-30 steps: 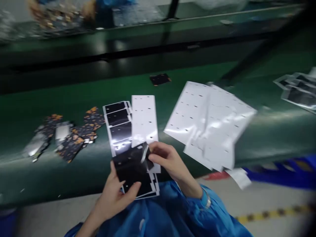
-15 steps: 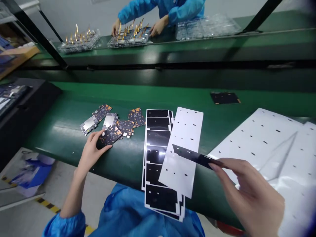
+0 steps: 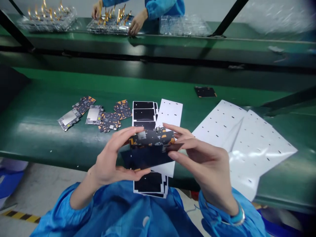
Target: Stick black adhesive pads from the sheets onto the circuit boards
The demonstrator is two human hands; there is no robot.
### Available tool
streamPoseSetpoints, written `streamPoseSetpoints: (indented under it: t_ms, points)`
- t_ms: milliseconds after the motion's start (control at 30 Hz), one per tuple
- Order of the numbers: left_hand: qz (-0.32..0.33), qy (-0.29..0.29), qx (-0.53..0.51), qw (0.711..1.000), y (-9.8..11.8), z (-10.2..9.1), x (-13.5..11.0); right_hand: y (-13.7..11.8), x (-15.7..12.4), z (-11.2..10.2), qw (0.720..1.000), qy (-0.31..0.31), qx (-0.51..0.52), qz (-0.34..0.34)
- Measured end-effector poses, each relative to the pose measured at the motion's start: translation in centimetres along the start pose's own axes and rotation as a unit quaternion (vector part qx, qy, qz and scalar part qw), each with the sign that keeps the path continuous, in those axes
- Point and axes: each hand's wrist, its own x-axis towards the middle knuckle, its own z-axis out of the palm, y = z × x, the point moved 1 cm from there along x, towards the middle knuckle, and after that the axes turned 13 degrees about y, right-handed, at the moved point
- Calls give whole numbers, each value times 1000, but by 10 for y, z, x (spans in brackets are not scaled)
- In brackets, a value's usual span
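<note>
My left hand grips a dark circuit board by its left side, thumb below and fingers above. Between the thumb and fingers of my right hand is a thin black sticker, which lies across the lower part of the board. Whether the sticker touches the board all along, I cannot tell. Beneath both hands are sheets of black stickers and a white perforated backing sheet, partly hidden by my hands.
Several loose circuit boards lie to the left. A single black-covered board sits farther back. Large white sheets spread out on the right. Across the bench, a co-worker's hands work at a tray of boards.
My left hand has lifted a circuit board from the group and brought it to the middle. My right hand has carried the black sticker left to it. The view has shifted right.
</note>
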Motion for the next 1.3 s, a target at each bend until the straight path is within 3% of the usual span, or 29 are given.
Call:
streamPoseSetpoints:
  t_ms: [133, 333, 567, 1033, 1300]
  points:
    - [-22, 2, -90, 996, 0, -1, 2, -6, -4, -7, 999, -10, -39, -15]
    - [-67, -1, -96, 993, -1, -4, -3, -5, -7, -15, 999, -25, -43, -5]
    - [-60, -5, -114, 992, -1, 0, -3, -6, -10, -18, 998, -2, -31, 57]
    - [-31, -22, -127, 991, -4, -1, 0, -8, -8, -22, 998, -22, -38, 54]
    - [24, -15, -124, 992, -6, 2, 5, -8, -7, -23, 998, -21, -41, 45]
